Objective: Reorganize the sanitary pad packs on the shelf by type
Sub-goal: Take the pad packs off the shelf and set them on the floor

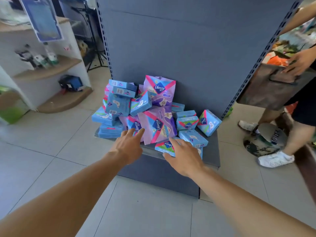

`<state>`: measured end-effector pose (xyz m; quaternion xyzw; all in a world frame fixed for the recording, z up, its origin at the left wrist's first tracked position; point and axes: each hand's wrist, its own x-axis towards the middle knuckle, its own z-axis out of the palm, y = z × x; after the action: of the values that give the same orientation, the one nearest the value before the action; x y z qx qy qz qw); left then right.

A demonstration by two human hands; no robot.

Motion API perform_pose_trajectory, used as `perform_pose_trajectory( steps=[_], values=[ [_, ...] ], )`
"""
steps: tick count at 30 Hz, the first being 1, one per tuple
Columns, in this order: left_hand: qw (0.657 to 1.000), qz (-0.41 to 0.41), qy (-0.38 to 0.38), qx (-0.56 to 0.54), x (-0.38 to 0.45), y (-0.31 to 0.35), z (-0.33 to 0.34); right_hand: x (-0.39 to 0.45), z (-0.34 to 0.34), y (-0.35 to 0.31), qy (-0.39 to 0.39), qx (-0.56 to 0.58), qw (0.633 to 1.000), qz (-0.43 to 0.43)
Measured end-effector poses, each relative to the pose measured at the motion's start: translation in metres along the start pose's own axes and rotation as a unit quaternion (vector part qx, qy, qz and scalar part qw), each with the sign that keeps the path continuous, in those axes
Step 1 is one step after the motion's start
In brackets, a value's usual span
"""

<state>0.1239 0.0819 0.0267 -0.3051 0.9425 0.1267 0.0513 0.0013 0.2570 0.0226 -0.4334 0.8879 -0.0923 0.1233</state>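
With the mixed pile unsorted, sorting is judged just begun: left hand (127, 146) fingers spread by a purple pack (158, 127), right hand (183, 155) fingers laid loosely over a blue pack (165, 146), to be gripped next.

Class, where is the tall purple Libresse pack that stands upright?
In the head view, the tall purple Libresse pack stands at the back of the pile, against the grey shelf panel, above the small blue packs.

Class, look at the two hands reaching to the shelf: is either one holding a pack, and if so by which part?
Nothing is held. The left hand reaches open toward the purple packs; the right hand lies open on a blue pack at the shelf's front edge.
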Motion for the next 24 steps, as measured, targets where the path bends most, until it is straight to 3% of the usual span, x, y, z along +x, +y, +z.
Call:
perform_pose_trajectory(
  steps=[6,16,24],
  values=[
    [0.999,0.025,-0.003,-0.022,0.022,-0.026,0.011,0.031,0.001,-0.007,-0.008,-0.015,1.000,0.020],
    [0.997,-0.010,-0.036,-0.073,0.063,-0.071,0.050,0.107,0.000,-0.021,-0.006,-0.074,0.997,-0.009],
    [0.981,-0.096,-0.034,-0.164,0.095,-0.071,0.086,0.214,-0.015,-0.006,-0.044,-0.165,0.980,-0.105]
  ],
)
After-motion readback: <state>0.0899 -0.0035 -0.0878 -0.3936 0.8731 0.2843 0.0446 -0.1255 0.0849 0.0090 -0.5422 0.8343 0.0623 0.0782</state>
